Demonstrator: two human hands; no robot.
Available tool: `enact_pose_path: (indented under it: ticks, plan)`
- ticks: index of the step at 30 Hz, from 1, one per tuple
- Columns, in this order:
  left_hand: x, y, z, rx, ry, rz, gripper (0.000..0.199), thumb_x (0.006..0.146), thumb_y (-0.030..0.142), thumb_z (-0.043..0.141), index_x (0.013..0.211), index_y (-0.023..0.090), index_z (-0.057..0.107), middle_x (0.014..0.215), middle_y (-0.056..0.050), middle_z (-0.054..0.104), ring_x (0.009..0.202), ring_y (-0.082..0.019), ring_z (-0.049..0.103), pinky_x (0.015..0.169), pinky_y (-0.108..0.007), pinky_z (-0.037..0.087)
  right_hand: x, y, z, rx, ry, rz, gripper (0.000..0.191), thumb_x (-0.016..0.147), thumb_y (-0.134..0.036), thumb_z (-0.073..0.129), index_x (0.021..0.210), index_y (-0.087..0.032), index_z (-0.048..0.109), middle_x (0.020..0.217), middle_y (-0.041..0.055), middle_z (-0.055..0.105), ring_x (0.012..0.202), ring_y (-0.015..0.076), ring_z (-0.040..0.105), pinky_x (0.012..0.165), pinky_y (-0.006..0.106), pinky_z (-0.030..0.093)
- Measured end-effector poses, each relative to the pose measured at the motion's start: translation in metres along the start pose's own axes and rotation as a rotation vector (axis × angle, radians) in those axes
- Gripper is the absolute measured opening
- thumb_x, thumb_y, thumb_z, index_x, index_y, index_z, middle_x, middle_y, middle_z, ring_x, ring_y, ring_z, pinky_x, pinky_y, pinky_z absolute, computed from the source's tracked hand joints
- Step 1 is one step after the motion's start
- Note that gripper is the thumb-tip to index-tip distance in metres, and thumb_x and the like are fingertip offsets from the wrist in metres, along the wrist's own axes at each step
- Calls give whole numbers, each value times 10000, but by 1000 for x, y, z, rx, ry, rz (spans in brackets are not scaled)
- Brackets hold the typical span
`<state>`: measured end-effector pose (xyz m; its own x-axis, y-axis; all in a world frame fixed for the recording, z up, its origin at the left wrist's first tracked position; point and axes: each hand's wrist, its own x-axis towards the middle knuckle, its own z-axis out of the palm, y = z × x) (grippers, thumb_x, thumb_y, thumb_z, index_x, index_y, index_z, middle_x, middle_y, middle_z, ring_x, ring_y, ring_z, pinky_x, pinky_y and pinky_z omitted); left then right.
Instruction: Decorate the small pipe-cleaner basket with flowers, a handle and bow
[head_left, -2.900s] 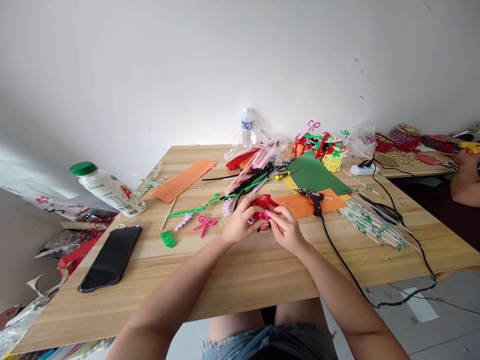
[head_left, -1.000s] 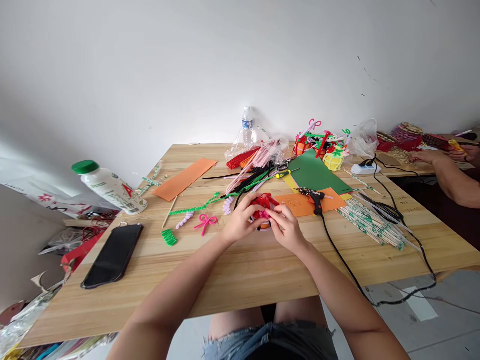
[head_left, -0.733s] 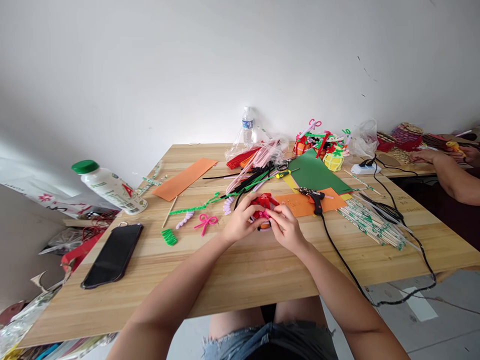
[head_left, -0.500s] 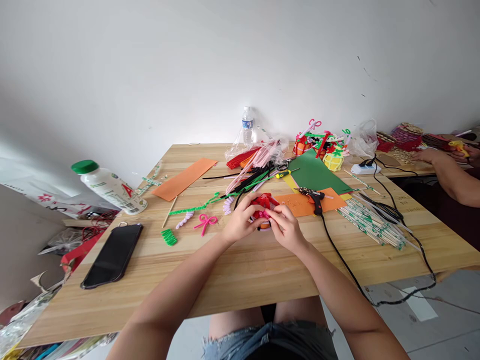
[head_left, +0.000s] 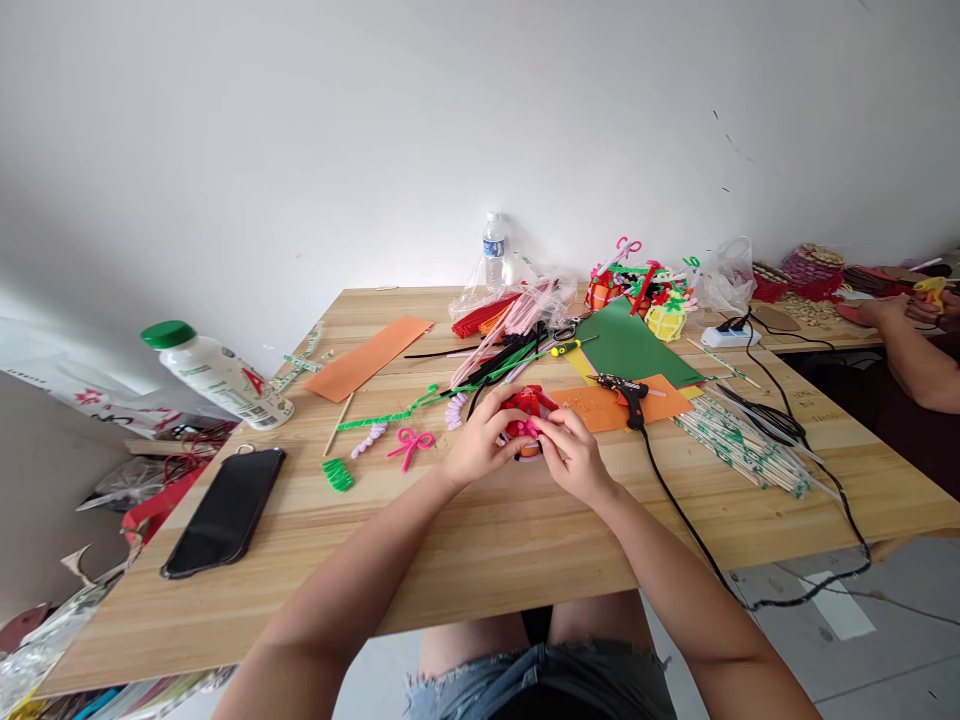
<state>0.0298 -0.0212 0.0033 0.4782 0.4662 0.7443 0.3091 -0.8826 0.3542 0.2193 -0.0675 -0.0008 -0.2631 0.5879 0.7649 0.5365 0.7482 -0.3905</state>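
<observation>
Where fingers [head_left: 559, 431] pinch, fuzzy craft [head_left: 534, 399] shows red, pink, orange.

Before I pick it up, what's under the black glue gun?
An orange sheet lies under the glue gun, showing on both sides; whatever the gun's body covers can't be seen.

Black phone [head_left: 225, 512] lying near the table [head_left: 450, 575]'s left edge, green-capped white bottle [head_left: 217, 372] resting beyond it, clear water bottle [head_left: 493, 246], which I am viewing remotely, standing by the pale wall [head_left: 375, 130]
</observation>
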Motion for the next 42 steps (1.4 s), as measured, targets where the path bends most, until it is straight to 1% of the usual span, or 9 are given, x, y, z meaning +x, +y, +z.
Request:
enact_pose_path:
  ticks: [13, 19, 22, 24, 26, 30, 35, 39, 42]
  plan:
    - [-2, -1, -2, -40, -17, 26, 425, 867, 377, 640, 1216, 197, 478, 1394, -199, 441, 1311, -299, 460, 1028, -502, 450, -1, 1, 0, -18, 25, -35, 416, 927, -113, 451, 1300, -254, 570, 996, 93, 562, 895, 196, 613, 773, 350, 561]
    - [-4, -4, 2, 22, 25, 11, 790, 782, 466, 715, 1407, 219, 299, 1465, -227, 336, 1420, -357, 300, 1098, -580, 352, 1, 4, -5, -50, 136, 13, 405, 909, -117, 470, 1270, -246, 603, 1020, 114, 571, 938, 220, 612, 776, 371, 569]
    - [-9, -10, 7, 59, 37, -86, 980, 722, 539, 740, 1464, 206, 195, 1493, -256, 255, 1424, -387, 271, 1101, -594, 336, 2, 13, -5, -79, 177, 120, 396, 903, -146, 481, 1270, -236, 601, 1097, 133, 582, 1037, 252, 601, 873, 440, 558]
    - [-15, -17, 11, 39, 37, -165, 1052, 684, 574, 754, 1471, 191, 169, 1479, -262, 263, 1410, -392, 290, 1089, -588, 357, 2, 20, -5, -54, 158, 198, 375, 903, -166, 487, 1254, -225, 606, 1156, 140, 600, 1115, 266, 585, 945, 473, 531]
    - [-23, -26, 15, -35, 33, -255, 1033, 682, 577, 755, 1457, 187, 195, 1445, -247, 313, 1373, -372, 355, 1050, -555, 418, 1, 25, -3, 14, 125, 268, 324, 908, -191, 495, 1203, -209, 627, 1166, 143, 625, 1115, 260, 600, 923, 447, 549]
    - [-32, -42, 15, -226, 55, -437, 815, 710, 549, 747, 1344, 184, 388, 1331, -191, 465, 1221, -301, 528, 969, -496, 499, -1, 26, -3, 126, 106, 366, 199, 893, -240, 546, 1042, -189, 669, 1024, 113, 683, 928, 213, 667, 763, 345, 590]
    - [-28, -45, 2, -458, 35, -558, 530, 762, 489, 717, 1163, 167, 588, 1197, -142, 633, 1116, -257, 617, 976, -477, 503, 2, 10, -9, 141, 44, 268, 115, 875, -231, 590, 868, -199, 701, 839, 63, 700, 801, 189, 659, 701, 322, 564]
    - [-26, -45, -3, -618, -3, -588, 514, 827, 419, 659, 1268, 171, 570, 1246, -152, 638, 1121, -257, 637, 965, -465, 524, 5, -1, -13, 194, -6, 183, 129, 892, -213, 580, 871, -203, 707, 822, 58, 704, 775, 181, 658, 717, 333, 563]
    - [-29, -49, -4, -663, 29, -534, 646, 815, 351, 679, 1409, 240, 452, 1385, -165, 544, 1234, -275, 576, 990, -476, 517, 3, 9, -12, 146, 88, 232, 164, 900, -236, 566, 990, -211, 700, 942, 88, 691, 859, 199, 660, 711, 336, 584]
